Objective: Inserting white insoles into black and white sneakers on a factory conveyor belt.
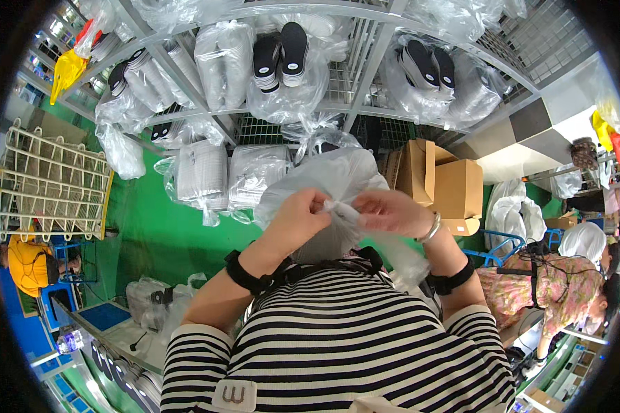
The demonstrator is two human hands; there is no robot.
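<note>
A large clear plastic bag (324, 175) full of pale flat pieces hangs in front of my chest. My left hand (297, 217) and my right hand (391, 210) both pinch the twisted neck of that bag, fingers closed on the plastic between them. A bangle circles my right wrist, and black straps wrap both wrists. My striped shirt fills the lower part of the view.
A grey metal rack (365, 62) holds several plastic bags of black and white shoe insoles (282, 51). Cardboard boxes (444, 182) stand on the right. A white wire cage (48, 179) sits at left. A person in yellow (27, 265) is at left, another in a floral top (558, 292) at right.
</note>
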